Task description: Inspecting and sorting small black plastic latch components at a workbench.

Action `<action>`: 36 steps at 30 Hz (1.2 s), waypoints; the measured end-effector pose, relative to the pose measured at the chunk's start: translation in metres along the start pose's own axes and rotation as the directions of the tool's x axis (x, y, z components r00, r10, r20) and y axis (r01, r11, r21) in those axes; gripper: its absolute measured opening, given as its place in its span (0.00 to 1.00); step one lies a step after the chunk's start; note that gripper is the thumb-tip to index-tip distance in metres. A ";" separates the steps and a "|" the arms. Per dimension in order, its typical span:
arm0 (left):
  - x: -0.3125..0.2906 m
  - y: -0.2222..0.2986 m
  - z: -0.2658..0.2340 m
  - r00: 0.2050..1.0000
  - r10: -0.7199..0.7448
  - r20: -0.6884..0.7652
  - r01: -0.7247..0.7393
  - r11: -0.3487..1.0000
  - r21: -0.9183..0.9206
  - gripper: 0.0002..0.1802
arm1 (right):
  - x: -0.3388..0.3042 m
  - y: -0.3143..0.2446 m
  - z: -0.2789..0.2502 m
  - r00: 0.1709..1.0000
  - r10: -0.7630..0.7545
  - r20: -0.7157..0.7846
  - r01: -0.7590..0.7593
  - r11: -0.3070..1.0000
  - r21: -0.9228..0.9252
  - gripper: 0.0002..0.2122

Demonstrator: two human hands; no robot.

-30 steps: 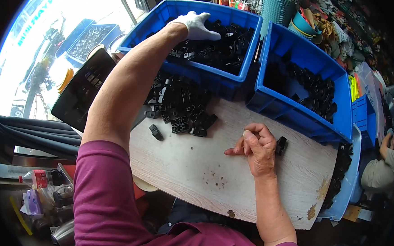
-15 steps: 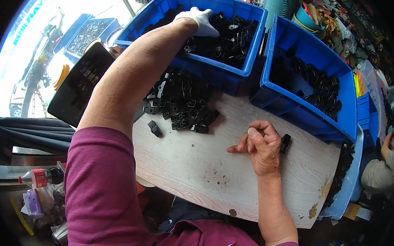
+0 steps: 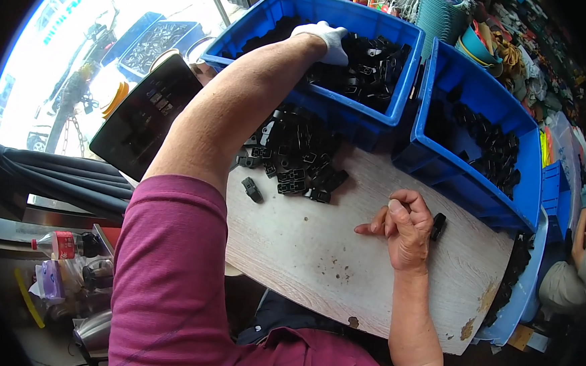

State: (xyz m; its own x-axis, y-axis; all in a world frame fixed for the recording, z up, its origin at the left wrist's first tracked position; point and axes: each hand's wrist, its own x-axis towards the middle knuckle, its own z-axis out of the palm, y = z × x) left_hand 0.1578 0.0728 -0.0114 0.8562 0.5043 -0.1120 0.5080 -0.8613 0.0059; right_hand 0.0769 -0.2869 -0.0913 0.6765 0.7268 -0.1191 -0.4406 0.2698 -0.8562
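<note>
The left hand (image 3: pixel 323 39), in a white cloth glove, reaches far forward into the first large blue plastic bin (image 3: pixel 370 121). It lies on the heap of small black plastic parts (image 3: pixel 366 68) inside this bin. The fingers curl down among the parts, but I cannot tell if they grasp any of them.

The right hand (image 3: pixel 407 233) is bare and rests on the pale, worn wooden board (image 3: pixel 311 256). Its fingers are bent in loosely and the thumb presses against them. A single small black plastic clip (image 3: pixel 437 226) sits at the outer side of this hand, touching the fingers; I cannot tell if the hand really holds it.

Between the 2 hands, a loose pile of the same black parts (image 3: pixel 298 162) lies on the board, just in front of the first bin. 1 separate black part (image 3: pixel 252 189) lies a little apart from the pile, on its left.

A second blue plastic bin (image 3: pixel 471 192) stands on the right of the first, also with black parts inside.
</note>
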 end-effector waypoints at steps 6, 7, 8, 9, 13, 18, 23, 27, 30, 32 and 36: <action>0.008 -0.012 0.004 0.995 0.094 -0.023 -0.095 0.994 -0.050 0.41 | 0.001 0.003 0.001 1.000 0.001 -0.002 -0.001 0.999 -0.046 0.07; 0.007 -0.009 0.003 0.995 0.096 -0.031 -0.098 0.993 -0.072 0.40 | 0.001 0.002 0.000 1.000 0.003 0.006 -0.002 0.999 -0.046 0.07; 0.006 -0.006 0.002 0.994 0.097 -0.040 -0.101 0.991 -0.093 0.39 | 0.001 0.001 -0.001 1.000 -0.004 -0.008 0.004 0.998 -0.057 0.07; 0.006 -0.004 -0.001 0.995 0.100 -0.017 -0.102 0.991 -0.092 0.38 | 0.001 0.001 -0.001 1.000 -0.011 -0.023 0.009 0.998 -0.069 0.07; 0.002 -0.004 -0.008 0.995 0.082 0.048 -0.079 0.994 -0.077 0.38 | 0.000 0.002 -0.001 1.000 -0.010 -0.022 0.009 0.997 -0.077 0.08; 0.010 -0.009 -0.002 0.991 0.044 0.125 -0.032 0.995 -0.098 0.40 | 0.000 0.003 0.002 1.000 -0.006 -0.024 0.004 0.997 -0.081 0.08; 0.006 -0.009 -0.009 0.986 0.088 0.139 -0.068 0.988 -0.137 0.39 | 0.000 0.003 0.000 0.999 -0.008 -0.032 0.005 0.996 -0.093 0.09; 0.006 -0.013 -0.009 0.992 0.110 0.068 -0.098 0.982 -0.161 0.35 | 0.001 0.003 0.002 0.999 -0.013 -0.031 0.009 0.994 -0.109 0.09; 0.005 -0.004 -0.013 0.987 0.131 0.094 -0.117 0.983 -0.142 0.34 | 0.001 0.003 0.000 0.999 -0.015 -0.034 0.011 0.993 -0.118 0.09; 0.008 -0.003 -0.011 0.985 0.144 0.096 -0.130 0.982 -0.137 0.34 | 0.000 0.003 -0.001 0.999 -0.018 -0.033 0.014 0.992 -0.126 0.09; 0.019 -0.013 -0.001 0.984 0.101 0.144 -0.086 0.991 -0.106 0.34 | 0.001 0.004 0.004 1.000 -0.020 -0.017 0.018 0.992 -0.125 0.09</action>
State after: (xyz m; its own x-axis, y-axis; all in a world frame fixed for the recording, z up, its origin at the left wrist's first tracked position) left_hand 0.1678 0.0932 -0.0125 0.8808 0.4006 -0.2525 0.4395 -0.8901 0.1206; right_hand 0.0741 -0.2827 -0.0931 0.6950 0.7105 -0.1100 -0.3511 0.2019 -0.9143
